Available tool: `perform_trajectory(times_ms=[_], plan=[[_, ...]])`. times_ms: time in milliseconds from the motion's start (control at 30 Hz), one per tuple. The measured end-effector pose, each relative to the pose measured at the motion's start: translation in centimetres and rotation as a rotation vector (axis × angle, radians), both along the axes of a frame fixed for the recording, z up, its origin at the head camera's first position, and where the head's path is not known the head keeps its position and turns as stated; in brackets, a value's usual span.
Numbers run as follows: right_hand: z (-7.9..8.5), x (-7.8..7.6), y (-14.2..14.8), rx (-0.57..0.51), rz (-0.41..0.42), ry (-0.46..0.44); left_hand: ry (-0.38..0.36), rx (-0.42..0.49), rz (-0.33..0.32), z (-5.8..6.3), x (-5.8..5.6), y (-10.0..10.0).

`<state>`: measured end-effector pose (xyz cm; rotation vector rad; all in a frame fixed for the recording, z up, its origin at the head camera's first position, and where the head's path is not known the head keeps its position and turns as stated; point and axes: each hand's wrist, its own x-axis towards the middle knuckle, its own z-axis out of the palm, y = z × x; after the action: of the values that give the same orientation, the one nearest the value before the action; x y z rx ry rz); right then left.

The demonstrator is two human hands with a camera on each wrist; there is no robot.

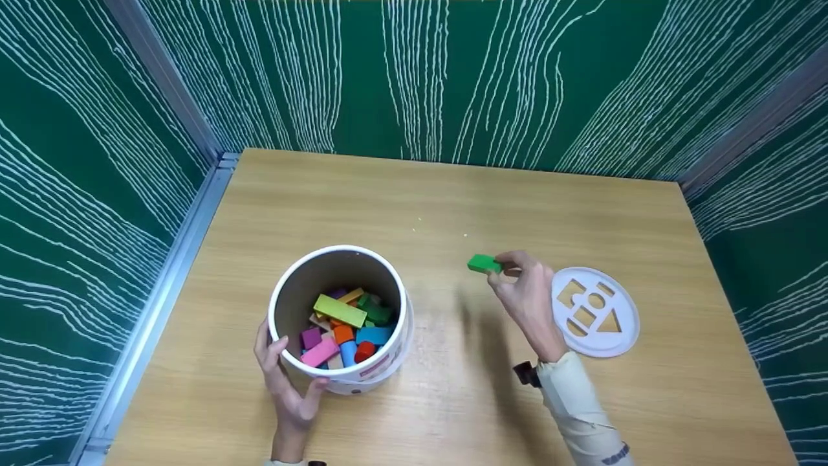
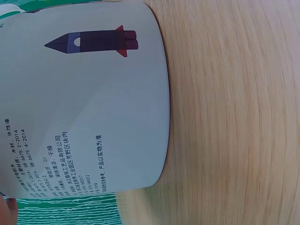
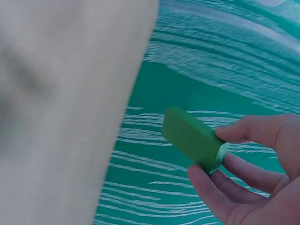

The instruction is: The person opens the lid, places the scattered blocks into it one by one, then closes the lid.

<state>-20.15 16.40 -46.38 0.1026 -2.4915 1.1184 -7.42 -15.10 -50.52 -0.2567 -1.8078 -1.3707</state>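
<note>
A white round bucket (image 1: 401, 323) stands on the table, its mouth facing up, with several coloured toy blocks (image 1: 339, 310) inside. My left hand (image 1: 291, 395) grips the near left side of the bucket, one fingertip at the rim. In the left wrist view the printed wall of the bucket (image 2: 93, 108) fills much of the frame, and only a sliver of hand shows. To the right of the bucket, above the table, my right hand (image 1: 527, 291) pinches a green rectangular block (image 1: 484, 263) by one end. The same green block (image 3: 192, 138) shows between thumb and fingers in the right wrist view.
A white round lid (image 1: 624, 336) with shaped cut-outs lies on the table, to the right of my right hand. Small white specks dot the wooden table (image 1: 414, 200). Green walls (image 1: 362, 77) with white lines and metal frame posts (image 1: 168, 77) enclose it.
</note>
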Motion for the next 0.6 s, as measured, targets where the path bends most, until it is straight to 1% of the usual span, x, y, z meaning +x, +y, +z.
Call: perform_trajectory(times_ms=[167, 300, 600], plan=[[1.6, 0.6, -0.8, -0.017, 0.072, 0.057, -0.016, 0.003, 0.006, 0.0, 0.1, 0.1], [2.7, 1.0, -1.2, -0.037, 0.113, 0.087, -0.020, 0.006, 0.004, 0.1, 0.1, 0.1], [5.7, 2.5, -3.0, -0.026, 0.222, 0.139, -0.013, 0.013, 0.007, 0.2, 0.1, 0.1]])
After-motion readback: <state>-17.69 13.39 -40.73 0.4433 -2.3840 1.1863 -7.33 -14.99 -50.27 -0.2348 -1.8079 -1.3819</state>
